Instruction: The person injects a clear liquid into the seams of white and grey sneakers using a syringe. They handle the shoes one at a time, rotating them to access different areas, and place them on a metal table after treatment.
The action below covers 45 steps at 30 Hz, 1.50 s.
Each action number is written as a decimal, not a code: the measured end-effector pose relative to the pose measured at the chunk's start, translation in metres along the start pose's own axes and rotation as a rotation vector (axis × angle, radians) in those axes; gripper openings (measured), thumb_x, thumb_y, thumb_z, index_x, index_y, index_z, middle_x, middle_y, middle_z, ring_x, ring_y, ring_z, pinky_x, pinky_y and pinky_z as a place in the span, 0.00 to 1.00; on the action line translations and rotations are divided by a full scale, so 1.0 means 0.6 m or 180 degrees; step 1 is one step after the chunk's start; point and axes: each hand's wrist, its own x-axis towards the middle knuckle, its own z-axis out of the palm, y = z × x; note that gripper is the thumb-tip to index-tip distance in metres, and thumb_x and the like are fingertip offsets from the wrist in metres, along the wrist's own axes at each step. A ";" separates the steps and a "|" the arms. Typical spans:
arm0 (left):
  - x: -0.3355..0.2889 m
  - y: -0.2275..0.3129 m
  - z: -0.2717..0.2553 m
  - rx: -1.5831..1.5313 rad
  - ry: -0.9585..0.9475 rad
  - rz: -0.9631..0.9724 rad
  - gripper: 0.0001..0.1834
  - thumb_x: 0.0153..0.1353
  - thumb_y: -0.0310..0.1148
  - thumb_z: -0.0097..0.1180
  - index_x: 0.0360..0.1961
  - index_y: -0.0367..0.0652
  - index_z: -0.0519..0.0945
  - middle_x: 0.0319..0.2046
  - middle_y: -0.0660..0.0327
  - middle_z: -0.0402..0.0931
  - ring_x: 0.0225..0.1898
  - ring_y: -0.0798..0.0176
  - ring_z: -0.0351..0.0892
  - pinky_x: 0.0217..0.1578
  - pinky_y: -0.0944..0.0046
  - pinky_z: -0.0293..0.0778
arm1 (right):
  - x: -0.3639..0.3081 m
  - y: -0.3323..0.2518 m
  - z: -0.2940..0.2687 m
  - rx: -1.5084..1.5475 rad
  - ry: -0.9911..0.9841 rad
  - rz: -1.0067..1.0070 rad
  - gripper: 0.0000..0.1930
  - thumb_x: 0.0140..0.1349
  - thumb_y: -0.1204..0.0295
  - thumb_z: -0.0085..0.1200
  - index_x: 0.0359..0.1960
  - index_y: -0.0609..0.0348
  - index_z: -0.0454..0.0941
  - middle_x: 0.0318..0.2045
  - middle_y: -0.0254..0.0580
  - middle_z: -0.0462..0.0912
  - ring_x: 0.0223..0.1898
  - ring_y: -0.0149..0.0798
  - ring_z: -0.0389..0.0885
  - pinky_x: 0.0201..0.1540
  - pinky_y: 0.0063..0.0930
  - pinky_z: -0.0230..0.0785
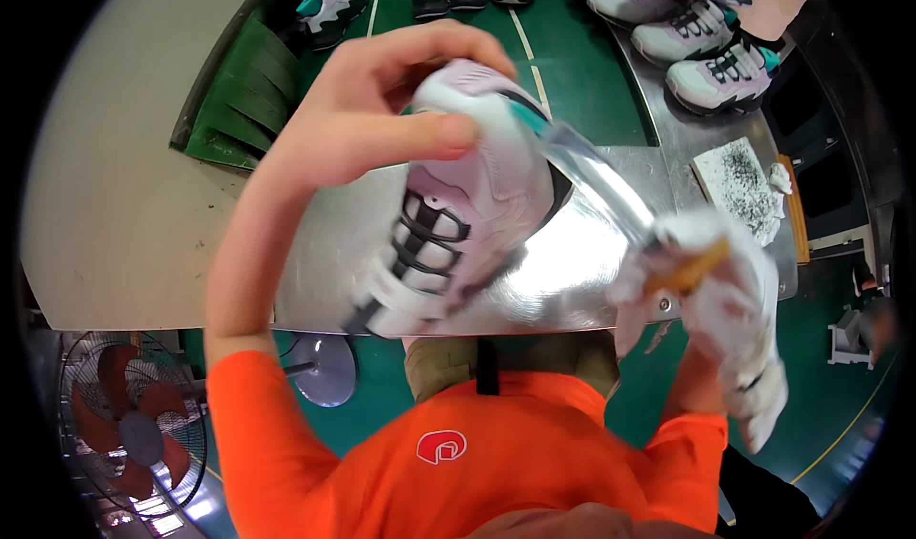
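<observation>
My bare left hand (382,129) is closed over the toe end of a white and pale pink sneaker (496,176), thumb on one side and fingers curled round the other. Held tilted above the metal table, the sneaker has black laces, a teal patch and a heel smeared by motion. In a white glove, my right hand (716,291) grips a tool with a long shiny metal blade (606,186) and a yellow-brown handle (692,270). The blade's tip reaches the sneaker's edge near the teal patch; blur hides whether they touch.
The steel tabletop (334,224) lies under my hands. Beyond runs a green conveyor (592,81) carrying several sneakers. More sneakers (720,76) crowd the right, beside another person's arm (771,0). A black-speckled white pad (739,186) rests there. A fan (134,424) stands lower left.
</observation>
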 end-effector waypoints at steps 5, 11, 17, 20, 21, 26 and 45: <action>-0.097 -0.083 0.000 -0.0133 0.1076 0.0303 0.24 0.59 0.37 0.65 0.53 0.36 0.78 0.47 0.63 0.73 0.47 0.68 0.73 0.49 0.69 0.69 | 0.125 0.001 0.023 -0.0108 -0.0527 0.0365 0.47 0.54 0.41 0.54 0.61 0.75 0.62 0.41 0.61 0.77 0.31 0.45 0.82 0.33 0.32 0.78; -0.131 -0.166 -0.010 -0.1088 0.1858 0.0143 0.25 0.63 0.38 0.60 0.57 0.33 0.74 0.47 0.60 0.77 0.47 0.68 0.76 0.48 0.69 0.71 | 0.170 0.063 -0.002 0.0199 -0.0712 0.0157 0.53 0.47 0.38 0.60 0.62 0.75 0.60 0.40 0.58 0.76 0.30 0.42 0.80 0.30 0.33 0.79; -0.140 -0.206 -0.010 -0.1466 0.2321 -0.0227 0.25 0.66 0.39 0.57 0.58 0.32 0.72 0.46 0.59 0.78 0.46 0.69 0.76 0.48 0.70 0.71 | 0.178 0.104 -0.025 -0.0216 -0.0536 0.0424 0.54 0.47 0.38 0.61 0.62 0.77 0.58 0.40 0.61 0.76 0.29 0.45 0.81 0.28 0.34 0.80; -0.142 -0.220 -0.011 -0.1591 0.2459 -0.0351 0.24 0.67 0.39 0.56 0.57 0.32 0.72 0.46 0.59 0.78 0.46 0.70 0.76 0.49 0.71 0.70 | 0.179 0.123 -0.035 -0.0164 -0.0511 0.0463 0.53 0.47 0.39 0.61 0.62 0.77 0.59 0.39 0.62 0.76 0.28 0.45 0.81 0.27 0.34 0.79; -0.145 -0.225 -0.011 -0.1632 0.2509 -0.0392 0.24 0.68 0.39 0.56 0.57 0.32 0.72 0.46 0.59 0.78 0.46 0.70 0.76 0.49 0.71 0.70 | 0.178 0.130 -0.038 -0.0138 -0.0507 0.0485 0.53 0.47 0.39 0.61 0.62 0.77 0.59 0.39 0.62 0.76 0.28 0.45 0.80 0.27 0.34 0.79; -0.141 -0.233 -0.007 -0.1744 0.2684 -0.0491 0.24 0.68 0.40 0.55 0.57 0.32 0.73 0.46 0.59 0.79 0.46 0.70 0.76 0.49 0.71 0.70 | 0.169 0.144 -0.053 -0.0090 -0.0464 0.0509 0.52 0.48 0.41 0.61 0.60 0.77 0.60 0.38 0.64 0.76 0.27 0.46 0.80 0.26 0.34 0.78; -0.136 -0.235 -0.002 -0.1804 0.2865 -0.0851 0.21 0.68 0.42 0.54 0.51 0.34 0.77 0.41 0.62 0.80 0.40 0.73 0.78 0.43 0.71 0.73 | 0.153 0.126 -0.064 -0.0009 -0.0548 0.0769 0.47 0.52 0.46 0.60 0.59 0.78 0.59 0.35 0.69 0.76 0.25 0.54 0.80 0.24 0.40 0.78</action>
